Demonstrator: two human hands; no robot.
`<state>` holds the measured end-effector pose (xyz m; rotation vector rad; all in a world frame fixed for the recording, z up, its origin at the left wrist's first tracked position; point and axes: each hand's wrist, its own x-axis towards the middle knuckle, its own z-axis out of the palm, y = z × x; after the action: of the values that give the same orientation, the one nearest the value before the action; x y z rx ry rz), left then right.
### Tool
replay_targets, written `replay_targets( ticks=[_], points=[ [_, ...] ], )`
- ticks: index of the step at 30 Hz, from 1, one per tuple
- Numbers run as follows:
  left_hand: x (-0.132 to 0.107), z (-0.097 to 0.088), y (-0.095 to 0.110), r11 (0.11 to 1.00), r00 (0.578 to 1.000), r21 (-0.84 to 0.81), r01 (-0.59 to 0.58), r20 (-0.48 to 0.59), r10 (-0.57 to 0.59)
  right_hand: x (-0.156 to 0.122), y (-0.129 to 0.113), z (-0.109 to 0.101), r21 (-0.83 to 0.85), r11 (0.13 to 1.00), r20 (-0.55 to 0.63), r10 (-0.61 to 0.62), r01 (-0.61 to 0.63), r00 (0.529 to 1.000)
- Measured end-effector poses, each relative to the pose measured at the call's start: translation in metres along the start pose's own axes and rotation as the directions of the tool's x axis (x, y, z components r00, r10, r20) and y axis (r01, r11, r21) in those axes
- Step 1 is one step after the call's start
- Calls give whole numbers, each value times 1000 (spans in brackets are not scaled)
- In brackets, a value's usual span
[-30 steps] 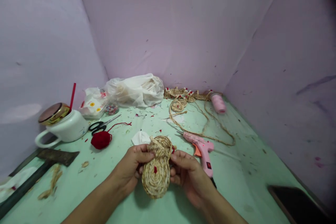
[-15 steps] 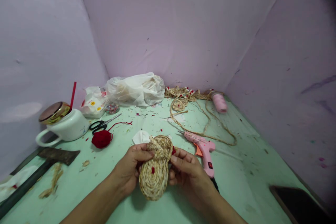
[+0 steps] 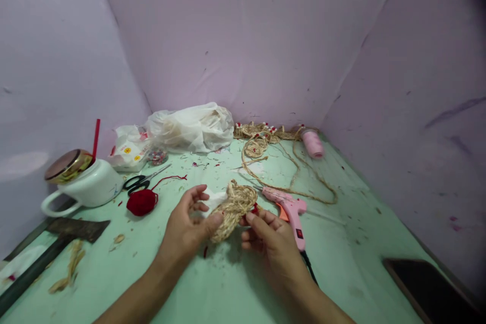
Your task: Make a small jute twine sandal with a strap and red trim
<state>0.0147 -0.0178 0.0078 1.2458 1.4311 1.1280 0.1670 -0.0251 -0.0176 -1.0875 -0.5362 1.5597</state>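
A small slipper-shaped piece of coiled straw braid [image 3: 236,208] is held above the table, tilted and slightly blurred. My right hand [image 3: 271,243] pinches its right edge, where a bit of red yarn shows between thumb and fingers. On the other side my left hand [image 3: 192,220] has its fingers spread; its thumb lies at the piece's left edge, and whether it presses there I cannot tell. White tissue-like material [image 3: 213,200] lies behind the left fingers. Just beyond my right hand rests a pink glue gun [image 3: 290,207] with an orange trigger.
To the left are a red yarn ball [image 3: 142,202], scissors [image 3: 140,182], a white mug [image 3: 96,185] and a hammer-like tool [image 3: 79,229]. Straw cord [image 3: 322,182], a pink thread spool [image 3: 312,143] and a plastic bag [image 3: 193,129] lie at the back. A dark flat device [image 3: 425,288] sits front right.
The straw piece has turned and tilted away, so its long sole no longer faces me. My left fingers have come off it and spread. A red scrap now shows on the table below it.
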Motion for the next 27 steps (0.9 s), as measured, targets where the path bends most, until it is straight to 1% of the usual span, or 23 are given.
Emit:
replay_targets(
  ticks=[1, 2, 3, 4, 5, 6, 7, 9, 13, 16, 19, 23, 27],
  points=[
    [-3, 2, -2, 967, 982, 192, -169, -48, 181, 0, 1, 1, -4, 1000, -10, 9, -9, 1000],
    [-6, 4, -4, 877, 934, 353, -325, -27, 357, -1, 3, 2, -8, 1000, -14, 18, -18, 1000],
    [-10, 7, -6, 760, 867, 465, -455, 37, 497, -2, 5, 3, -14, 1000, -14, 27, -27, 1000],
    [-13, 10, -9, 641, 794, 529, -555, 107, 599, -3, 8, 3, -20, 999, -12, 32, -32, 999],
    [-16, 12, -11, 541, 726, 564, -624, 163, 668, -4, 11, 4, -25, 999, -11, 36, -36, 999],
    [-19, 15, -14, 465, 677, 590, -660, 200, 708, -4, 14, 4, -29, 999, -13, 39, -39, 999],
    [-20, 17, -16, 410, 646, 615, -674, 221, 730, -4, 16, 4, -36, 999, -16, 39, -40, 999],
    [-21, 20, -19, 337, 618, 663, -669, 243, 748, -4, 19, 4, -66, 998, -25, 17, -19, 1000],
    [-19, 21, -21, 204, 579, 736, -645, 297, 759, -3, 17, 4, -202, 977, -32, -75, 67, 997],
    [-17, 21, -22, 132, 553, 758, -639, 334, 764, -3, 13, 5, -275, 955, -37, -126, 111, 991],
    [-17, 21, -21, 112, 547, 762, -638, 346, 762, -4, 11, 6, -324, 935, -37, -162, 142, 986],
    [-16, 22, -21, 100, 534, 757, -646, 354, 768, -5, 11, 6, -344, 927, -32, -173, 151, 984],
    [-16, 22, -21, 114, 548, 766, -633, 340, 764, -5, 12, 6, -333, 931, -41, -170, 147, 985]
  ],
)
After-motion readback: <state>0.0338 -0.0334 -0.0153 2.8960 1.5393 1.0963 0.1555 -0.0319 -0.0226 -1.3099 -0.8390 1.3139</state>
